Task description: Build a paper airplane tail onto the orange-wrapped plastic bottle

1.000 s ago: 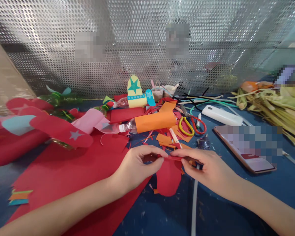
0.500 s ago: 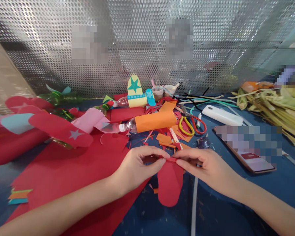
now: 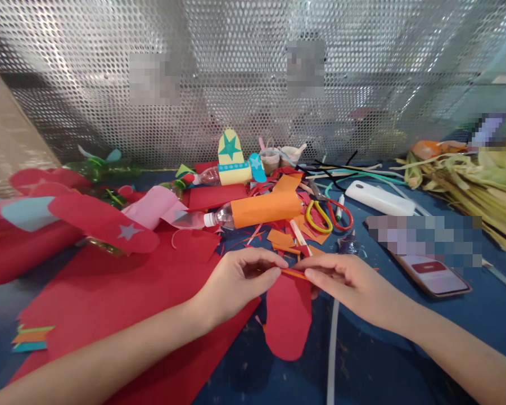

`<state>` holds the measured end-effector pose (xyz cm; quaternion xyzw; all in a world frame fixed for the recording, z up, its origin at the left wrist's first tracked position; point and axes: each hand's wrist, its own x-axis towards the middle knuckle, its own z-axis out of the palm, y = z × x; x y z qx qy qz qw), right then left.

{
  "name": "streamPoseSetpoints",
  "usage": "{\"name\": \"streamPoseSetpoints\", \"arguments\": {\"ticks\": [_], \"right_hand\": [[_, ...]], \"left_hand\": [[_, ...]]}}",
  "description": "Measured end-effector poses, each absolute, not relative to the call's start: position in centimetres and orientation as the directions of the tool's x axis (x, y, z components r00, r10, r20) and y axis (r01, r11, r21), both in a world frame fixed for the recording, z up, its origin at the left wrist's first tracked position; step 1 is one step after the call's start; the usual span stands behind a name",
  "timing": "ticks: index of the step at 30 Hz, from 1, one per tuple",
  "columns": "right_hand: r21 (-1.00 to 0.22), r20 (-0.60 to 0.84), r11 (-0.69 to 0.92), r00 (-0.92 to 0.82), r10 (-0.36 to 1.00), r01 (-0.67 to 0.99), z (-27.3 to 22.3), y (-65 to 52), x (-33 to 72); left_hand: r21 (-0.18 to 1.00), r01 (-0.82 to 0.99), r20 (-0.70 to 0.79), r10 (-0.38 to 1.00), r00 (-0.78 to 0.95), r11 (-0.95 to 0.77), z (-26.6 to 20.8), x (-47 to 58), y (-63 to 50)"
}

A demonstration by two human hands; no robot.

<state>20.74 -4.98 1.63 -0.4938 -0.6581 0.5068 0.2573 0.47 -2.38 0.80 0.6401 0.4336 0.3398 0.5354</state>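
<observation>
A red paper cutout (image 3: 289,326) with a rounded lower end hangs between my hands at the middle of the table. Along its top edge shows a narrow orange strip (image 3: 294,274); whether it is a fold or a separate piece I cannot tell. My left hand (image 3: 238,287) pinches the left end of this edge between thumb and fingers. At the right end, my right hand (image 3: 356,287) pinches it the same way. Just beyond my fingers lies a bottle wrapped in orange paper (image 3: 265,209), its white cap pointing left.
Large red sheets (image 3: 152,315) cover the left side. Scissors with yellow and red handles (image 3: 329,216) lie beyond my right hand, among paper scraps (image 3: 282,239). A phone (image 3: 438,275), a white glue gun-like device (image 3: 379,197) and dried husks (image 3: 480,191) are at right. Perforated metal (image 3: 244,73) stands behind.
The cutout's top edge has tilted, so an orange strip now shows where red was. The cutout has shifted slightly left and down. Both hands keep their pinch.
</observation>
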Motion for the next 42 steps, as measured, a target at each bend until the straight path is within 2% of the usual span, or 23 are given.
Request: {"name": "streamPoseSetpoints", "arguments": {"ticks": [8, 12, 19, 23, 26, 30, 33, 38, 42], "right_hand": [[-0.936, -0.222, -0.079, -0.402, 0.888, 0.342, 0.8, -4.4, 21.1], [-0.940, -0.220, -0.066, -0.448, 0.866, 0.334, 0.4, -4.2, 21.1], [-0.961, -0.247, -0.141, -0.513, 0.822, 0.238, 0.5, -4.5, 20.7], [-0.949, -0.233, -0.095, -0.468, 0.852, 0.299, 0.7, -4.8, 20.7], [-0.911, -0.146, 0.039, -0.409, 0.901, 0.411, 1.0, -5.1, 20.6], [-0.781, 0.093, 0.313, -0.395, 0.914, 0.541, 1.1, -5.6, 20.5], [-0.672, 0.260, 0.462, -0.399, 0.879, 0.579, 0.6, -5.9, 20.5], [-0.504, 0.450, 0.617, -0.426, 0.785, 0.605, 0.4, -6.0, 20.7], [-0.405, 0.539, 0.677, -0.437, 0.720, 0.615, 0.7, -6.0, 20.7]], "left_hand": [[0.982, 0.181, -0.030, 0.891, 0.453, -0.059, 0.4, 0.4, -2.3], [0.974, 0.215, -0.039, 0.879, 0.475, -0.073, 0.4, 0.5, -2.6], [0.968, 0.235, -0.045, 0.865, 0.500, -0.085, 0.4, 0.6, -3.2], [0.972, 0.213, -0.030, 0.854, 0.520, -0.096, 0.7, 0.5, -3.2], [0.978, 0.194, -0.038, 0.844, 0.535, -0.079, 0.8, 0.5, -3.0], [0.978, 0.183, -0.002, 0.864, 0.503, -0.104, 0.6, 0.6, -3.0], [0.951, 0.228, 0.073, 0.872, 0.485, -0.206, 0.5, 0.5, -3.2], [0.825, 0.336, 0.250, 0.826, 0.505, -0.455, 0.6, 0.1, -3.4], [0.823, 0.318, 0.294, 0.833, 0.469, -0.470, 0.9, 0.0, -3.4]]}}
